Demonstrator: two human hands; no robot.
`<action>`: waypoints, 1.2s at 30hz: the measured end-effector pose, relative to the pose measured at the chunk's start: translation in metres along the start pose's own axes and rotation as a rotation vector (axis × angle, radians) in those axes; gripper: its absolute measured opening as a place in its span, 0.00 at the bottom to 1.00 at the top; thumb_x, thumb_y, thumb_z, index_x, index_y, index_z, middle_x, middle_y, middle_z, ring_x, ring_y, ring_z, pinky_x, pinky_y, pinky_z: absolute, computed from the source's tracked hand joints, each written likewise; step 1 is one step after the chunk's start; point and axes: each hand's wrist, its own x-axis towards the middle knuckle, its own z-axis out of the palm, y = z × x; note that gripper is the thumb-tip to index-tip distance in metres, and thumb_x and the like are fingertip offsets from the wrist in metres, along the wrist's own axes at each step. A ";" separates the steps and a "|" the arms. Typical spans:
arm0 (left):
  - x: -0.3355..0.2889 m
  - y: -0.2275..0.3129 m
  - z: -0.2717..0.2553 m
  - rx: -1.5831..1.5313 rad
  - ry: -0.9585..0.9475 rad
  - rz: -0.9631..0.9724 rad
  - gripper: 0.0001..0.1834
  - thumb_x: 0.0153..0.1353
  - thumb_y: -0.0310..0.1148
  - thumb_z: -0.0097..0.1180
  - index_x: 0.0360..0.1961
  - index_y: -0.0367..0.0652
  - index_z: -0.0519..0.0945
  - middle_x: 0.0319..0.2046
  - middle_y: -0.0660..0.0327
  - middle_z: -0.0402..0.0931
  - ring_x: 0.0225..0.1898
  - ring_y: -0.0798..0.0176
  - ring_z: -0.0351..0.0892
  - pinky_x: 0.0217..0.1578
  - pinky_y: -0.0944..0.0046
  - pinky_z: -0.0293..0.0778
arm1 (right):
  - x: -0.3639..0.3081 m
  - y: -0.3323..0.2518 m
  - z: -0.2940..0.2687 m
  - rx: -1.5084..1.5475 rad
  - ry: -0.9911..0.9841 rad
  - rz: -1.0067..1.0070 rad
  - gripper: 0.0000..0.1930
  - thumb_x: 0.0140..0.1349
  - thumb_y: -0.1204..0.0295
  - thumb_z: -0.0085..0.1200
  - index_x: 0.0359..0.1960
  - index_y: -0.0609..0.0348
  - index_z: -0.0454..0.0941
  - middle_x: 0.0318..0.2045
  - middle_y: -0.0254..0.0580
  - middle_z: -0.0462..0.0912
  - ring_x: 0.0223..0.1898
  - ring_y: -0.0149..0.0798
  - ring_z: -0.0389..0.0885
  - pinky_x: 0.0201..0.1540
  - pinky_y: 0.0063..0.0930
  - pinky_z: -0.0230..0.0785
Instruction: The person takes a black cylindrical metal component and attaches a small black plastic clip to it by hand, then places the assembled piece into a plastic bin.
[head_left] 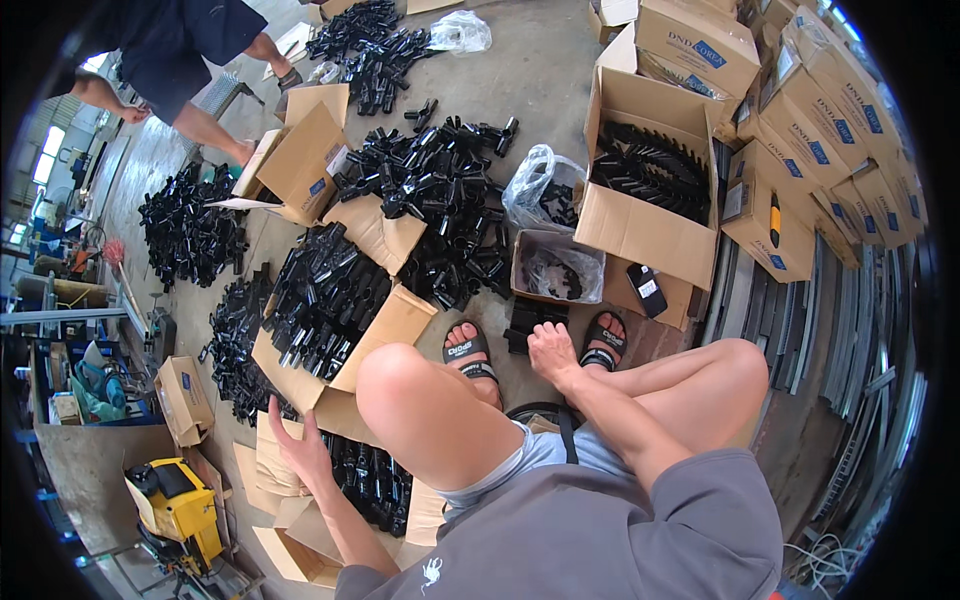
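Note:
I sit low with both knees up and sandals on my feet. My left hand reaches down at my left side, fingers apart, over an open cardboard box of black plastic fittings; it holds nothing that I can see. My right hand stretches forward between my feet and touches a small stack of black parts on the floor; whether it grips them is unclear. An open box packed with black tube fittings lies just ahead of my left knee.
Heaps of black fittings cover the concrete floor ahead. Open cardboard boxes and stacked closed cartons stand to the right, with metal rails beside them. A person stands at the upper left. A yellow power tool sits lower left.

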 end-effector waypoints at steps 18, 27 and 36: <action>0.015 0.339 0.116 0.040 -0.441 0.850 0.28 0.57 0.37 0.72 0.57 0.37 0.78 0.37 0.47 0.86 0.40 0.43 0.87 0.40 0.47 0.80 | 0.097 -0.042 -0.321 1.977 0.687 0.403 0.07 0.64 0.73 0.71 0.36 0.59 0.84 0.33 0.31 0.86 0.33 0.22 0.80 0.39 0.20 0.71; 0.028 0.320 0.161 -0.421 -1.069 0.487 0.22 0.58 0.33 0.73 0.50 0.31 0.82 0.33 0.52 0.86 0.36 0.63 0.86 0.40 0.60 0.79 | 0.081 0.006 -0.286 2.057 0.591 0.400 0.13 0.66 0.70 0.71 0.47 0.59 0.81 0.40 0.32 0.87 0.43 0.23 0.82 0.46 0.19 0.72; 0.037 0.314 0.159 -0.797 -1.393 0.020 0.26 0.67 0.32 0.68 0.63 0.34 0.78 0.45 0.64 0.85 0.46 0.73 0.82 0.50 0.68 0.79 | 0.082 0.039 -0.281 2.394 0.353 0.410 0.12 0.74 0.71 0.58 0.57 0.54 0.81 0.47 0.32 0.86 0.45 0.29 0.82 0.48 0.27 0.72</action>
